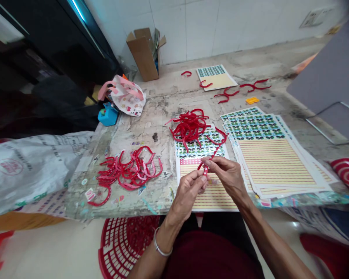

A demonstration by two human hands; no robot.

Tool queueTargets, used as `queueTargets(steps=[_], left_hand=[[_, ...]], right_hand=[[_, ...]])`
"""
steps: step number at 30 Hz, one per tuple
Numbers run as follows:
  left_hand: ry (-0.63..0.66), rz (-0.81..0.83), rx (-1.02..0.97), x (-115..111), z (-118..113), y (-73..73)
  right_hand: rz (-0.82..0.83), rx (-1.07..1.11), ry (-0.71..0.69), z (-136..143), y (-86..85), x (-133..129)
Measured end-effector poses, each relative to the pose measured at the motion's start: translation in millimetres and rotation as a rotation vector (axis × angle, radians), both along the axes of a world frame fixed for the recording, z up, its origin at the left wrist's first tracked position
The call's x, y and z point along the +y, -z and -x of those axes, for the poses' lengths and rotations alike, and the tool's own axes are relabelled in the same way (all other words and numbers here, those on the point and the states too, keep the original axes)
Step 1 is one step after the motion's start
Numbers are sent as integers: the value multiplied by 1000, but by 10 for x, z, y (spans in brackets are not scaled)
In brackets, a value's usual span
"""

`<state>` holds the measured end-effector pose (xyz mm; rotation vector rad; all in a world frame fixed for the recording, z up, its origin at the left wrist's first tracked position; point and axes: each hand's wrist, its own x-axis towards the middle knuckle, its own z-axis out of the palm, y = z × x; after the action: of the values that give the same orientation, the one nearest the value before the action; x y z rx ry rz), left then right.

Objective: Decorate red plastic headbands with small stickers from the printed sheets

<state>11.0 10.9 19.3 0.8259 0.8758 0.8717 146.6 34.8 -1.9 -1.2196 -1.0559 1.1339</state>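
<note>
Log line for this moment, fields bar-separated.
left hand: holding red band | right hand: holding same band | beneath: sticker sheet | left side: band pile | right side: sheet stack

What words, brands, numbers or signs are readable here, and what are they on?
No text is readable.
White plastic bag: red round mark, grey and green print, too blurred.
Purple-printed bag below it: too blurred.
Sticker sheets: any text too small.

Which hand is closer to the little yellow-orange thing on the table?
The right hand: the little yellow-orange thing lies ahead of it, a bit to its right. The left hand is farther away, on the right hand's left side.
</note>
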Motion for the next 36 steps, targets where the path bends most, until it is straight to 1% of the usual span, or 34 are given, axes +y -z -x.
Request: queueTargets(steps=[4,6,10,13,15,18,24,27,29,34,36], left_hand=[[-27,-26,22,-18,7,18],[-25,-63,48,-12,20,27],[18,-154,128,32,55,29],[48,-205,163,51,63,40],[39,-217,179,43,58,53],[35,-220,187,11,52,66],[84,-250,169,-36,97,47],[115,-254,169,-45,121,43],[115,-247,168,-43,123,44],[103,-197,154,-12,83,57],[93,-176,163,-5,67,73]], right_hand=[[-25,-20,-18,16,-2,-9],[-81,-59,-27,34,1,-28],[-256,-232,-36,68,7,-96],[-311,-303,-35,68,22,-133],[-276,-274,-39,54,32,-135],[-161,-185,-48,21,30,-108],[46,-3,-141,-27,-31,-30],[124,26,-134,-39,-33,-29],[91,-14,-124,-51,-10,-47],[-153,-230,-127,-87,25,-101],[-190,-260,-136,-93,10,-113]])
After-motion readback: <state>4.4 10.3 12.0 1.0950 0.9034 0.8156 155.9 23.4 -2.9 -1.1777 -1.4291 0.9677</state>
